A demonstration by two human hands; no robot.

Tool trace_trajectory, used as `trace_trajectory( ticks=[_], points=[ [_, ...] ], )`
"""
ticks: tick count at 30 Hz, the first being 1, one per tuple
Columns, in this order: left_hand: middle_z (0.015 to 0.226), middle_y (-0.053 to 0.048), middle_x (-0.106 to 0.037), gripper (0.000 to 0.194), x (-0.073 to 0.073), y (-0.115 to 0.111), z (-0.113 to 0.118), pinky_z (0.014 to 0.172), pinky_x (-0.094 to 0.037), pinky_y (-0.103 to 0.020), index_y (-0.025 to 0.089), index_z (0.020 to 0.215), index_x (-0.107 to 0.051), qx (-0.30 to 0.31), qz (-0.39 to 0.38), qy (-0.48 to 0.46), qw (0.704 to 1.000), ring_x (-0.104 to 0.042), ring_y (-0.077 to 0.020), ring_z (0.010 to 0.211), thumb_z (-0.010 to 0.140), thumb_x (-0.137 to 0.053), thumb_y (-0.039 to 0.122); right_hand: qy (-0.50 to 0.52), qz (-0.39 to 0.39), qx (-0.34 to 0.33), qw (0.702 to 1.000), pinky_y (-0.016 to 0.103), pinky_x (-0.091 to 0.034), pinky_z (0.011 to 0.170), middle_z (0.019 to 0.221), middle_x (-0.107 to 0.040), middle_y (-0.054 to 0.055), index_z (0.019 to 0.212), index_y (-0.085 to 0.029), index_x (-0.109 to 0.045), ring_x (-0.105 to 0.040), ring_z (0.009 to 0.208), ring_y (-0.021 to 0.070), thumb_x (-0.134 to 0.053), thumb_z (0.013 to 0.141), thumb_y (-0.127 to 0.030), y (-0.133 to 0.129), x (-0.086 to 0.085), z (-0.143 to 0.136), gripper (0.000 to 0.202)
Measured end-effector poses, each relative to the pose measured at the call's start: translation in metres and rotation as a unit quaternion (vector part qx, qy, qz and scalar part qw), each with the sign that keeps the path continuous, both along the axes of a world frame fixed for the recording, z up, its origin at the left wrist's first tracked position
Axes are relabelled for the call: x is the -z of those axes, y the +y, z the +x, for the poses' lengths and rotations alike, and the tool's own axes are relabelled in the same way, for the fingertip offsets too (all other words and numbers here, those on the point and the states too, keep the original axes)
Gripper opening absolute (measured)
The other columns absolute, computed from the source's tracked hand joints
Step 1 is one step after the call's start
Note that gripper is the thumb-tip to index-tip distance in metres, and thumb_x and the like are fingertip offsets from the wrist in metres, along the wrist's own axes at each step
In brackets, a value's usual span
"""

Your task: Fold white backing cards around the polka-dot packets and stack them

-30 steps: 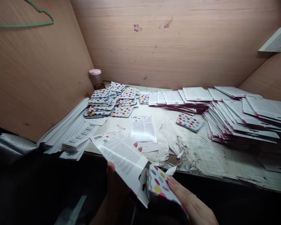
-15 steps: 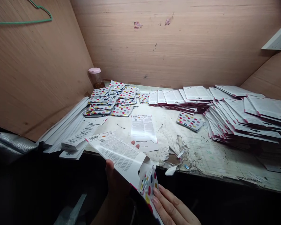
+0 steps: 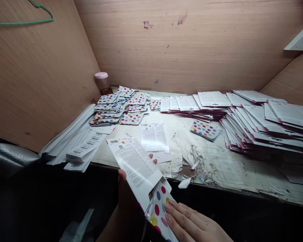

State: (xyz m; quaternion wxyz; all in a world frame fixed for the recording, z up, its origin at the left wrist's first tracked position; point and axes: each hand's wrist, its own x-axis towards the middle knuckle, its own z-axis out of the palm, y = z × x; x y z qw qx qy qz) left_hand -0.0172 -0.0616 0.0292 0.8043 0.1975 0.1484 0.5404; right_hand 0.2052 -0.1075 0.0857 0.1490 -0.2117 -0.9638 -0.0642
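My left hand (image 3: 125,188) is closed round a white printed card sleeve (image 3: 138,166), its thumb on the near edge and fingertips showing past the far edge. The sleeve's lower end gapes open. Part-way in that opening sits a folded polka-dot packet (image 3: 158,210), white with coloured dots. My right hand (image 3: 187,218) grips the packet's outer part, fingers laid over its top face; the thumb is hidden. Just beyond, another printed sleeve (image 3: 155,137) lies flat on the worn table (image 3: 176,154).
Polka-dot packets (image 3: 131,118) are piled at the back left, with one loose packet (image 3: 204,130) nearer the right. Stacks of white sleeves (image 3: 252,127) spread along the right. Barcode label strips (image 3: 87,148) lie left. A pink-lidded jar (image 3: 101,80) stands in the corner.
The sleeve has turned steeper and shifted right in my left hand. The packet now lies flatter, in line with the sleeve's opening, and my right hand has moved slightly right with it.
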Motion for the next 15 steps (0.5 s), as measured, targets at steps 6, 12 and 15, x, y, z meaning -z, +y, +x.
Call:
trace_trajectory(
  ticks=[6, 12, 15],
  points=[
    [0.145, -0.012, -0.046, 0.095, -0.001, -0.001, 0.004, 0.106, -0.027, -0.059, 0.026, 0.143, -0.039, 0.003, 0.015, 0.006, 1.000, -0.044, -0.0404, 0.128, 0.070, -0.041, 0.086, -0.016, 0.025, 0.025, 0.999, 0.030, -0.051, 0.095, 0.123, -0.064, 0.011, 0.119, -0.008, -0.064, -0.064, 0.111, 0.0229, -0.032, 0.097, -0.009, 0.004, 0.004, 0.006, 0.038],
    [0.142, -0.015, -0.049, 0.094, 0.007, -0.003, 0.015, 0.108, -0.024, -0.060, 0.022, 0.141, -0.043, -0.002, 0.023, -0.015, 1.000, -0.038, -0.0423, 0.132, 0.070, -0.045, 0.084, 0.081, 0.001, 0.055, 0.995, 0.033, -0.053, 0.096, 0.121, -0.065, 0.016, 0.124, -0.005, -0.060, -0.062, 0.114, 0.0272, -0.040, 0.092, -0.005, 0.011, 0.015, -0.006, 0.038],
    [0.140, -0.015, -0.051, 0.093, 0.010, -0.003, 0.023, 0.106, -0.029, -0.060, 0.021, 0.140, -0.045, -0.009, 0.035, 0.014, 0.999, -0.042, -0.0430, 0.129, 0.069, -0.055, 0.079, 0.207, -0.007, 0.108, 0.972, 0.045, -0.052, 0.097, 0.122, -0.064, 0.022, 0.136, -0.003, -0.049, -0.054, 0.124, 0.0334, -0.040, 0.090, -0.006, 0.006, 0.037, -0.036, 0.046]
  ],
)
